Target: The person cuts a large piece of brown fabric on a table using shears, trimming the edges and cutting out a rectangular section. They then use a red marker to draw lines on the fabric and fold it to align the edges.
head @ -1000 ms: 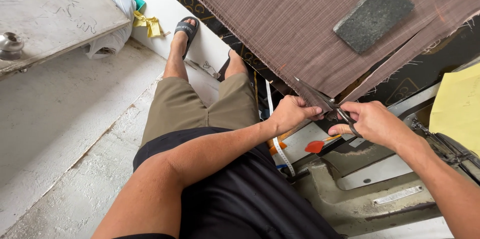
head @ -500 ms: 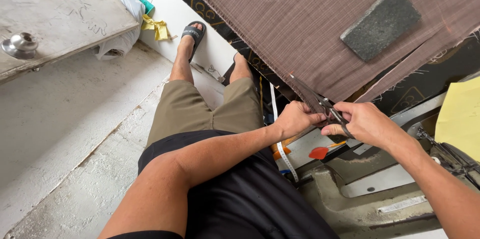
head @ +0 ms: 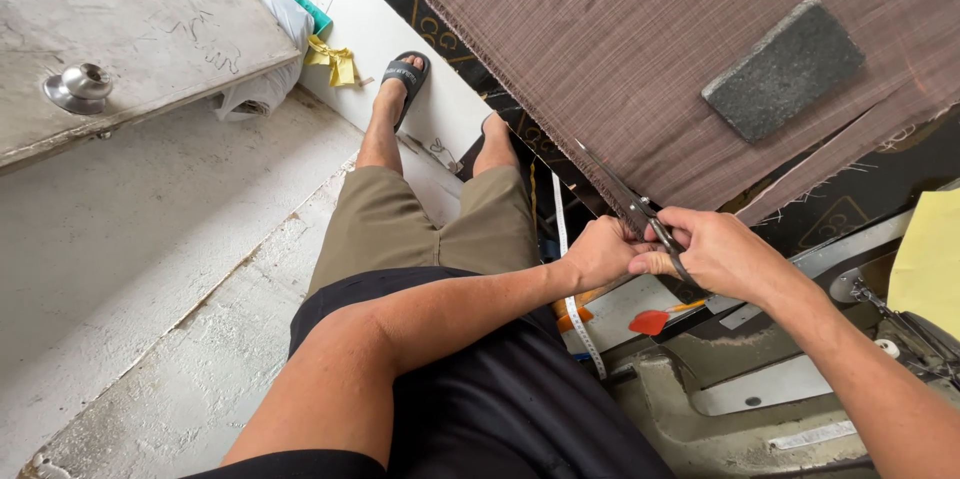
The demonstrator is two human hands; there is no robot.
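Head view: right hand (head: 722, 257) grips scissors (head: 640, 214), left hand (head: 600, 251) pinches brown fabric (head: 640, 49) edge; blades probably near fingers, nick risk.

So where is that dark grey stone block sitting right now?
In the head view, the dark grey stone block lies at upper right on the brown fabric, just above the slit cut in the cloth, beyond the right hand with the scissors.

A narrow white rectangular label (head: 812, 434) lies flat on the grey machine base (head: 730, 439) at the lower right; its print is unreadable. No packages, signs or screens show.
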